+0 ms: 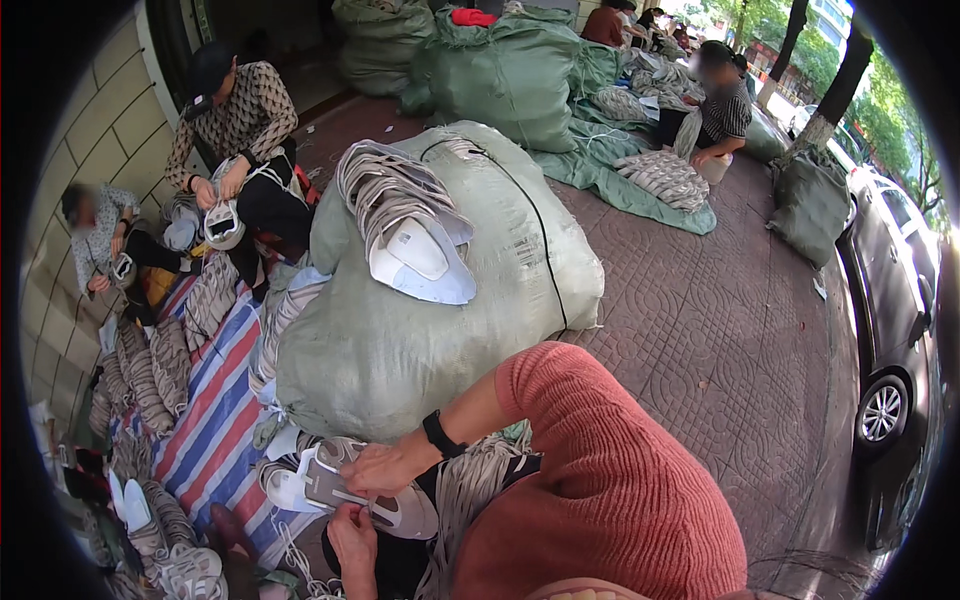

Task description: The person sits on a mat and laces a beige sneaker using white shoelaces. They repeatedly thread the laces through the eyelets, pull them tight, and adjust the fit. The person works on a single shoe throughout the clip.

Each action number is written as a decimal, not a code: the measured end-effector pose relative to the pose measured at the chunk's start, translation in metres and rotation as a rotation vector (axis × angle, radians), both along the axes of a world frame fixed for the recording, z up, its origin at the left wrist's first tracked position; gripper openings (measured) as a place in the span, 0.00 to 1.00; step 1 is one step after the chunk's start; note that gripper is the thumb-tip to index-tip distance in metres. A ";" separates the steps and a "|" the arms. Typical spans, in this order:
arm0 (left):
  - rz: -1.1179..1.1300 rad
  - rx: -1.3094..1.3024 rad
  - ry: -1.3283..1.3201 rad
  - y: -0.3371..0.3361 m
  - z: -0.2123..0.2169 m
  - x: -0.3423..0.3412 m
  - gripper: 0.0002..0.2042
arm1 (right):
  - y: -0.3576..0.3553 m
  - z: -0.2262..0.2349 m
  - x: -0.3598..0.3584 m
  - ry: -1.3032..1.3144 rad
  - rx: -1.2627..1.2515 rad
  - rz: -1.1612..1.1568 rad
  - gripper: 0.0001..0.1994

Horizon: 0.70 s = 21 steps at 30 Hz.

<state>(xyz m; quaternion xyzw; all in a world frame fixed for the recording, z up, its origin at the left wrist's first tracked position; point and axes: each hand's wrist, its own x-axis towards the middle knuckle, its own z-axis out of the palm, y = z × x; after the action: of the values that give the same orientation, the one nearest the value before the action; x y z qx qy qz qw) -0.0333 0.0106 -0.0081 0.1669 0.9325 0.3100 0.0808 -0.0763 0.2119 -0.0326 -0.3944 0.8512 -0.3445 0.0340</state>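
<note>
A coral-red ribbed knit sleeve (620, 480) fills the near foreground. Beyond it bulges a pale green woven-plastic sack (430, 335), with a red, white and blue striped plastic sheet (222, 400) to its left. On the sack lies a nested stack of beige-and-grey shoe uppers (405, 205). A hank of flat beige laces (470, 495) drapes the lap. Beside it, at the sack's near side, sits a taupe-and-grey fabric shoe upper (330, 482). The left hand (353, 540) grips its near edge; the right hand (380, 470), wearing a black wristwatch (440, 435), has fingers bunched over its middle, though what they pinch I cannot tell.
</note>
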 end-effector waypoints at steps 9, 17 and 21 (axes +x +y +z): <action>-0.260 -0.216 0.395 0.001 -0.005 0.003 0.03 | -0.025 -0.055 -0.029 -0.077 -0.030 0.082 0.08; 0.150 -0.392 0.616 -0.090 0.037 0.035 0.09 | -0.008 -0.012 -0.031 -0.334 0.004 0.243 0.08; 0.964 -0.794 0.909 -0.291 0.084 0.157 0.06 | 0.008 0.000 -0.029 -0.401 -0.087 0.250 0.11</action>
<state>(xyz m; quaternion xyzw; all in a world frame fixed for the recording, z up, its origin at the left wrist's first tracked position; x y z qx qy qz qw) 0.1236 -0.2807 0.0762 -0.1881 0.8850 -0.1458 -0.4002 -0.1054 0.2199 -0.0324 -0.4214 0.7564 -0.4455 0.2275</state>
